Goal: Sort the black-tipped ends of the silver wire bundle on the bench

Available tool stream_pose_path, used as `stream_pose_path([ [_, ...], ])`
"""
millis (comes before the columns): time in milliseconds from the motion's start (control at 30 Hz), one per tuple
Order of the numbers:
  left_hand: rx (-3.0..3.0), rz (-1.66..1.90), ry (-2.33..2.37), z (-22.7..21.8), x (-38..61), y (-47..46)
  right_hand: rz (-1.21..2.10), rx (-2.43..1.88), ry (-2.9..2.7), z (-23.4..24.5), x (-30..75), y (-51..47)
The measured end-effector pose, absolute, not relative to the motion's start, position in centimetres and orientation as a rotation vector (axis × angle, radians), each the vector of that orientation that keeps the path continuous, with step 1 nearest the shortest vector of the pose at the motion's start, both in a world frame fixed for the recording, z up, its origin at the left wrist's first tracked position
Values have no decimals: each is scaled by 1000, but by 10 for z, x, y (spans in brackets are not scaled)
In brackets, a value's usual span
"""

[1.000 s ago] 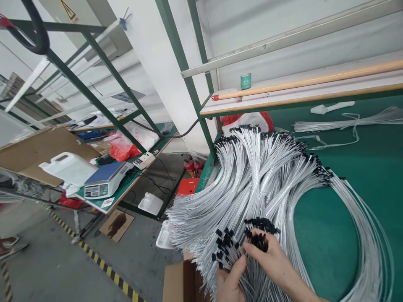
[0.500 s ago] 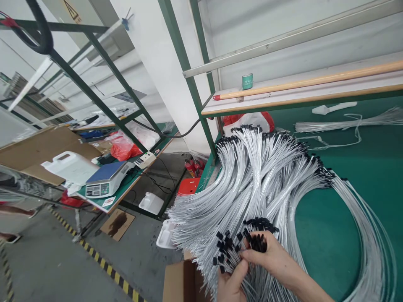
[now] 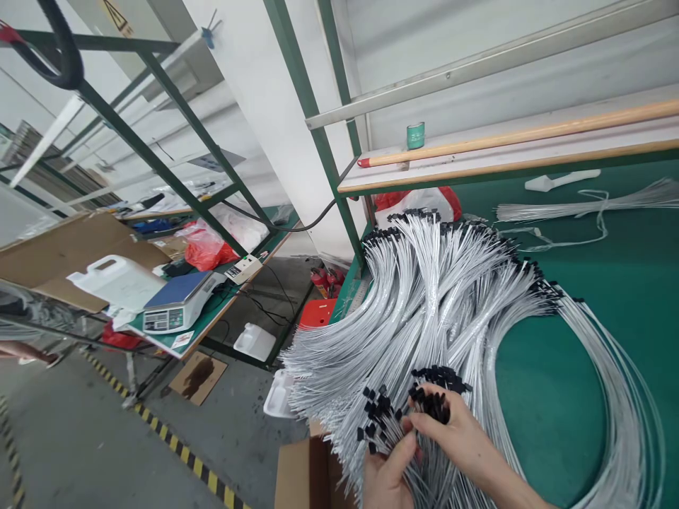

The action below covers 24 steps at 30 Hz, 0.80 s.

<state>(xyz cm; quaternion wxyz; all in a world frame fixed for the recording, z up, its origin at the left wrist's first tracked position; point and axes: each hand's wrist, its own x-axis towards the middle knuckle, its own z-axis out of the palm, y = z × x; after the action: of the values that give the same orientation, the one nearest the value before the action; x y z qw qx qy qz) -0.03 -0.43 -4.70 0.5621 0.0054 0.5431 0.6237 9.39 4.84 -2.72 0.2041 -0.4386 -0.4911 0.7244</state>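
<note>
At the front of the green bench, my left hand (image 3: 390, 470) is closed round a bunch of thin grey-white wires (image 3: 390, 431) whose small black end caps stick up above the fingers. Right beside it, my right hand (image 3: 456, 428) has its fingers wrapped round a second cluster of black-capped wires (image 3: 432, 405). The thumbs nearly meet between the two bunches. Behind the hands spreads a large heap of the same wires (image 3: 424, 297), with black caps along its far edge. Another black-capped bundle (image 3: 443, 377) lies just beyond my right hand.
Over the bench runs a shelf (image 3: 477, 170) bearing a wooden pole (image 3: 503, 138) and a green tin (image 3: 416, 135). A cardboard box (image 3: 302, 474) stands below the front edge. To the left, another table holds a scale (image 3: 177, 300) and a white jug (image 3: 119, 281). Someone's leg shows far left.
Both hands have shifted very slightly, the thumbs staying close together. Each hand keeps its bunch of wires. The person's leg at the far left has moved.
</note>
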Motion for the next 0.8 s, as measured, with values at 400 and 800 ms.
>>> stream_pose_path([
  [400, 122, 1521, 1288, -41, 5, -5, 2230, -1159, -1231, -26, 90, 53],
  [800, -29, 1476, 1209, -38, -2, -6, 2174, -1172, -1302, -29, 92, 54],
])
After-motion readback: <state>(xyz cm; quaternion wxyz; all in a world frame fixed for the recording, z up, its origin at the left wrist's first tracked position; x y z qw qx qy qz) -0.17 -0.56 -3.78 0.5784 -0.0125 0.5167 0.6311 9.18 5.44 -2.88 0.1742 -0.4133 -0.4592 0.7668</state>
